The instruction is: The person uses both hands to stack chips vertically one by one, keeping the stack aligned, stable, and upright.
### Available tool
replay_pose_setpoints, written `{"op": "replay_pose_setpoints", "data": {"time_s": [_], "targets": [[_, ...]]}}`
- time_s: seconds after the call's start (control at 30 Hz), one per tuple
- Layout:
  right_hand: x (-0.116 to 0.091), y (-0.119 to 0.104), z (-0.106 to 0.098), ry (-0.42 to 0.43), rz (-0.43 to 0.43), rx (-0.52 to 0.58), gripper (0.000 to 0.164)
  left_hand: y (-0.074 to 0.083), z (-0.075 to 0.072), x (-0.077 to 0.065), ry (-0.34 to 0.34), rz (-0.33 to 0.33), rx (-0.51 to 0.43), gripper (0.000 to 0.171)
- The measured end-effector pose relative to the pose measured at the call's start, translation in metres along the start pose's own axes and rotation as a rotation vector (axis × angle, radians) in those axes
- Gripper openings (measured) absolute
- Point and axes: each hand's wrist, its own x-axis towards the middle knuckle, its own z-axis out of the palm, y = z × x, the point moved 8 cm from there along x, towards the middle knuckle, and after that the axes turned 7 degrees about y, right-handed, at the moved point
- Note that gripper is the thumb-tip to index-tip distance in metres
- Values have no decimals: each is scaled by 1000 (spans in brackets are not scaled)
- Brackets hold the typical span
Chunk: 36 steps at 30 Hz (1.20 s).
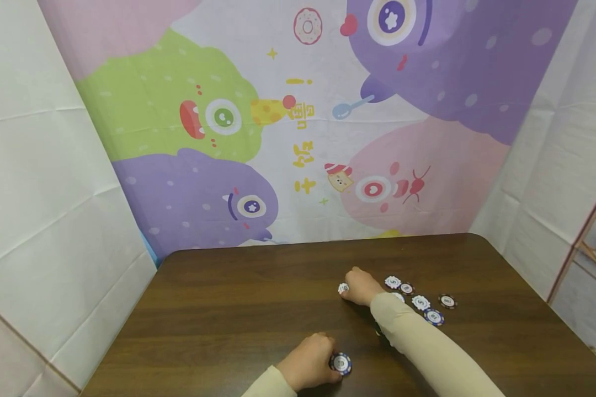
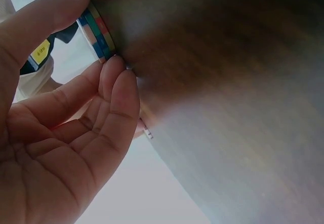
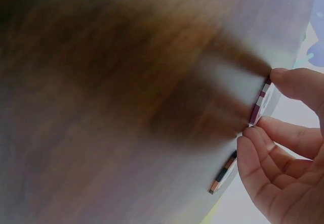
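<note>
While left grip (image 1: 310,361) pinches chip stack (image 1: 342,364) edged blue, green, red, right grip (image 1: 362,286) pinches maroon-white chip (image 3: 259,102).

The sleeves (image 1: 429,339) are cream, the wrist device (image 2: 40,52) apparently black-and-yellow.

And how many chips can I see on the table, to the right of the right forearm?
6: back white chip, left dark chip beside it, part-hidden white chip by the sleeve, middle white chip, nearest blue chip, rightmost dark chip. The sleeve may hide more.

Left hand (image 1: 309,362) pinching; right hand (image 1: 362,286) pinching farther forward, arm (image 1: 427,342) outstretched.
</note>
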Motion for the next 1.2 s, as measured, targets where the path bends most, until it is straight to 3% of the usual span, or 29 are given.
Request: {"op": "replay_pose_setpoints", "data": {"time_s": [0.57, 0.7, 1.2], "targets": [[-5, 1, -4, -16, -36, 18, 31, -1, 0, 0, 28, 14, 2, 24], [-10, -2, -9, -28, -49, 45, 24, -2, 0, 1, 30, 13, 6, 24], [-57, -25, -42, 4, -196, 93, 26, -1, -1, -1, 22, 6, -5, 25]]}}
